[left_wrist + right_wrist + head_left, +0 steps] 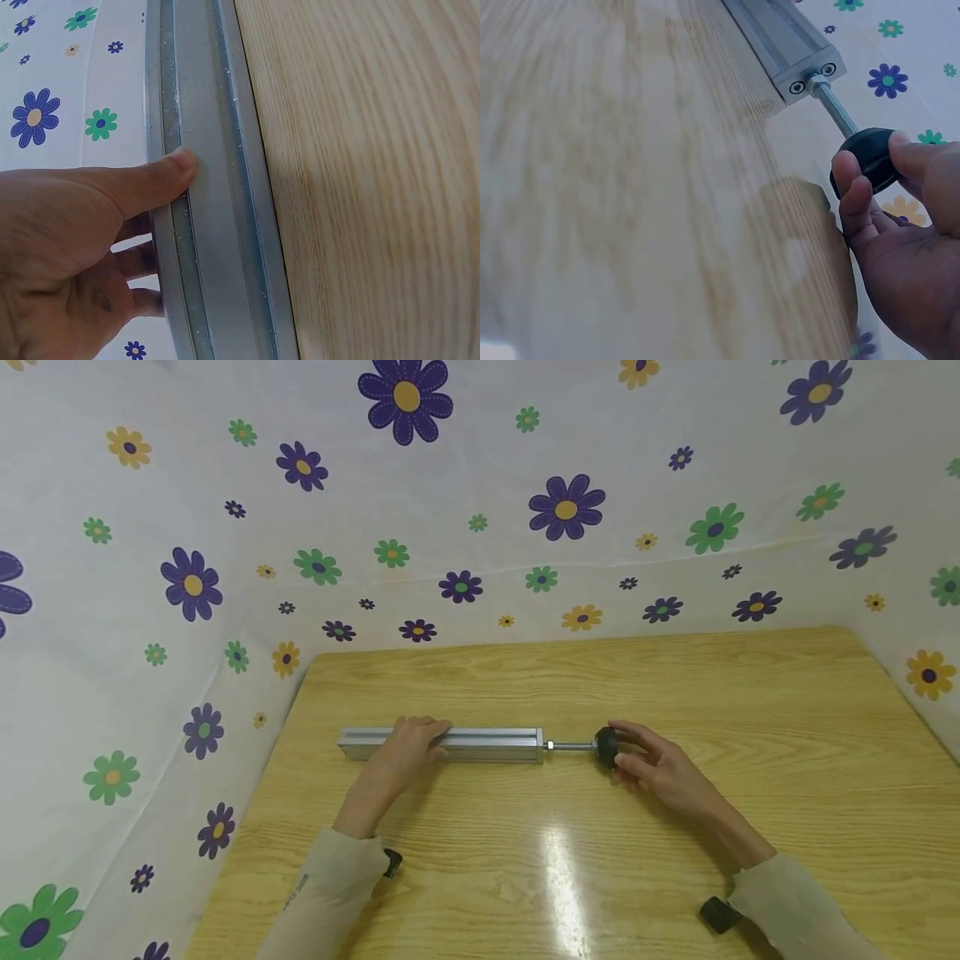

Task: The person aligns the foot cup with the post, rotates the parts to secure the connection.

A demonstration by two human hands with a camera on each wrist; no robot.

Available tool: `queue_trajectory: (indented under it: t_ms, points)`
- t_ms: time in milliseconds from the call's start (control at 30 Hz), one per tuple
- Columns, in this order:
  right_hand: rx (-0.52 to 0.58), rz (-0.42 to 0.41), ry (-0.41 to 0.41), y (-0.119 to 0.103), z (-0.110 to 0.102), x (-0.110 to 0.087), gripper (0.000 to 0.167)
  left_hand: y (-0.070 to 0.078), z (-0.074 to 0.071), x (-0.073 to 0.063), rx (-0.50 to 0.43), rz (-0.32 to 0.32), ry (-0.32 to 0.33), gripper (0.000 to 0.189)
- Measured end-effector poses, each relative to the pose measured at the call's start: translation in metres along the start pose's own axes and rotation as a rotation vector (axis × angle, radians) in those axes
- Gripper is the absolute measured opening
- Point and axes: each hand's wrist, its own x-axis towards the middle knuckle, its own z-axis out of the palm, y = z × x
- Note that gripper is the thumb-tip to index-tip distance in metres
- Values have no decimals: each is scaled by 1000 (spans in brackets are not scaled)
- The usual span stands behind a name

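Observation:
A silver aluminium profile bar [487, 747] with grooved sides lies across the wooden table. From the plate on its right end [810, 75] sticks a threaded rod [572, 747] with a hex nut [551, 745] close to the plate. A black round foot [606, 748] sits on the rod's outer end. My left hand [405, 747] grips the bar left of its middle; in the left wrist view the thumb [176, 169] presses on one face and the fingers go behind it. My right hand [663, 768] holds the black foot [874, 154] between thumb and fingers.
The wood-grain table [480, 827] spreads around the bar on all sides. White cloth [465, 468] printed with flowers hangs behind the table and along its left and right sides. Each sleeve has a small black device [720, 914] at the wrist.

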Motion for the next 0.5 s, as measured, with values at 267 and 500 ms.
queue_trajectory:
  t_ms: [267, 500]
  points:
    - [-48, -25, -8, -2, 1, 1, 52, 0, -1, 0, -13, 0, -5, 42]
    - [-119, -11, 2, -2, 4, 0, 57, 1, -2, -1, -12, -3, -8, 42]
